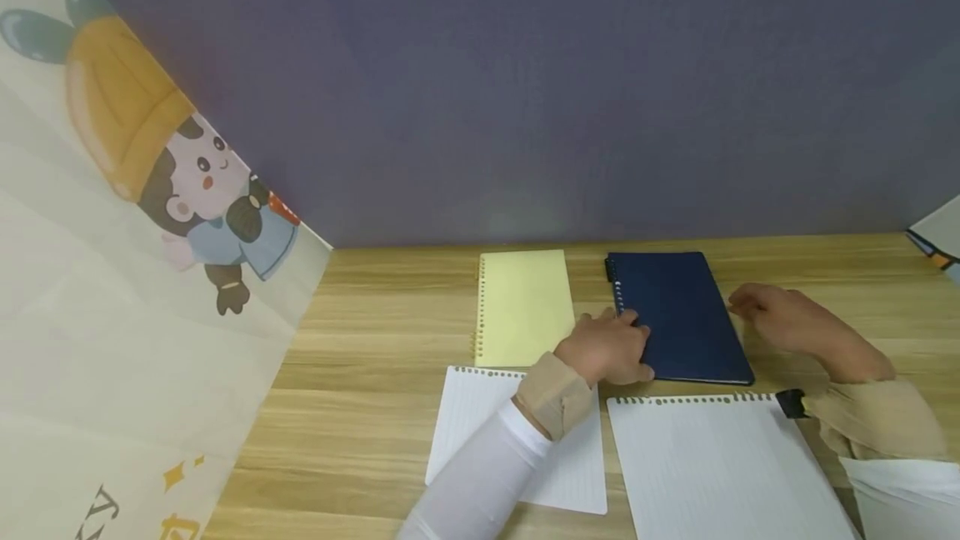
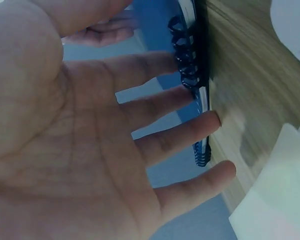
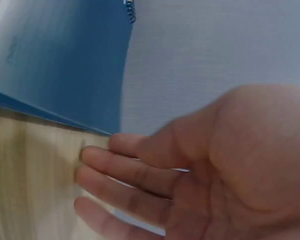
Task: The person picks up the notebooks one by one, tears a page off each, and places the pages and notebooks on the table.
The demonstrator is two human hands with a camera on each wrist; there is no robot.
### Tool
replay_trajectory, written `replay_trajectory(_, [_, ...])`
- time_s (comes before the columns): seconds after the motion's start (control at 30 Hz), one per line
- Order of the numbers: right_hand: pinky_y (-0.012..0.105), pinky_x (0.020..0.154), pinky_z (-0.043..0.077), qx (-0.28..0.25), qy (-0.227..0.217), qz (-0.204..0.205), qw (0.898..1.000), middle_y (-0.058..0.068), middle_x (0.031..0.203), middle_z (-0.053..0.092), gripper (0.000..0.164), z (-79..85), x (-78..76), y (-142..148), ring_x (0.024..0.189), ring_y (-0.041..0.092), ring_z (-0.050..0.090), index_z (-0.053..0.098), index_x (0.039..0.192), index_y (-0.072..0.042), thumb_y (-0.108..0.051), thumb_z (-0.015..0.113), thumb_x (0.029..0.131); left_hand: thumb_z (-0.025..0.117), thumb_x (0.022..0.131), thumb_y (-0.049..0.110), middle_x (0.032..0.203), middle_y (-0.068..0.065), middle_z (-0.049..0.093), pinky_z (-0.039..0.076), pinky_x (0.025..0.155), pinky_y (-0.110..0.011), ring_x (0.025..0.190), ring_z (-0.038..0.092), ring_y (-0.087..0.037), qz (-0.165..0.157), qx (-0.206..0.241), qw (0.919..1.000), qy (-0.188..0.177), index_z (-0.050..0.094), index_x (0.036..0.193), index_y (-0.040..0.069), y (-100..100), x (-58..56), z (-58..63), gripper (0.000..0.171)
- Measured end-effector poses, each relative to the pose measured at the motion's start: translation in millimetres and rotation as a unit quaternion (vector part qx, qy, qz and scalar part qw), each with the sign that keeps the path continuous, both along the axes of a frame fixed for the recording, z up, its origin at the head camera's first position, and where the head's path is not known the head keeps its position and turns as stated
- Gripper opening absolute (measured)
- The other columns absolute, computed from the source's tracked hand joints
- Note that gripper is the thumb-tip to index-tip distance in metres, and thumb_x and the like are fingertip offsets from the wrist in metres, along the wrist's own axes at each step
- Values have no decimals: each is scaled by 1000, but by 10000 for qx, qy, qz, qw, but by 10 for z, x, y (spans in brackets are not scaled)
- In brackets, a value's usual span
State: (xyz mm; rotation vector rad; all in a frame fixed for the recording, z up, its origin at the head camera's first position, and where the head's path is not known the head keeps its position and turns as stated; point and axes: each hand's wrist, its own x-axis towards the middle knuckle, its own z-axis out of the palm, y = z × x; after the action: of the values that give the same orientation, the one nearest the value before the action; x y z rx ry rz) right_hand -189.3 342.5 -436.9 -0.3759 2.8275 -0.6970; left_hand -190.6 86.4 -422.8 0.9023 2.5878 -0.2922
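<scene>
A navy spiral notebook (image 1: 682, 315) lies with its cover closed on the wooden table, its rings on the left side. The left hand (image 1: 606, 348) is at that ringed edge, near its lower end. In the left wrist view, the fingers (image 2: 175, 140) stretch out along the black coil, spread and curled round nothing. Beside the notebook's opposite edge is the right hand (image 1: 787, 322). Its fingers (image 3: 130, 172) are loosely extended in the right wrist view, with the index fingertip at a corner of the navy cover (image 3: 75, 65). Whether that tip touches is unclear.
A pale yellow spiral notebook (image 1: 525, 302) lies left of the navy one. Nearer the person are two white lined pages with ring holes: a left one (image 1: 461, 440), partly under the left forearm, and a right one (image 1: 720, 465). A grey panel (image 1: 525, 90) rises behind the table.
</scene>
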Motion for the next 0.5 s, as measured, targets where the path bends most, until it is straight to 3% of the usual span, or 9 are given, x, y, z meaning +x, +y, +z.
replay_trajectory(0.07, [47,77,43,23,16,-62,10000,30,118,49,38,-14,-7,-13,106,48,46,44,124,8,-18,36,97,45,84,65,149,14,15,24,100,-37,136,14,-14,-18,-74,10000,6,28,142,37,4,6,4,67])
replay_trajectory(0.2, [47,79,43,-2,56,5,10000,32,121,47,45,-50,-38,-107,105,46,48,41,126,11,-24,38,97,46,84,65,148,13,16,24,100,-37,136,14,-14,-12,-64,10000,25,31,141,36,7,10,7,67])
replay_trajectory(0.5, [47,73,43,161,274,170,9994,28,110,52,44,-87,-78,-170,96,40,53,50,116,12,-27,47,94,46,84,65,149,13,14,21,102,-36,136,13,-13,115,7,9999,-103,32,141,38,-4,-32,-4,64])
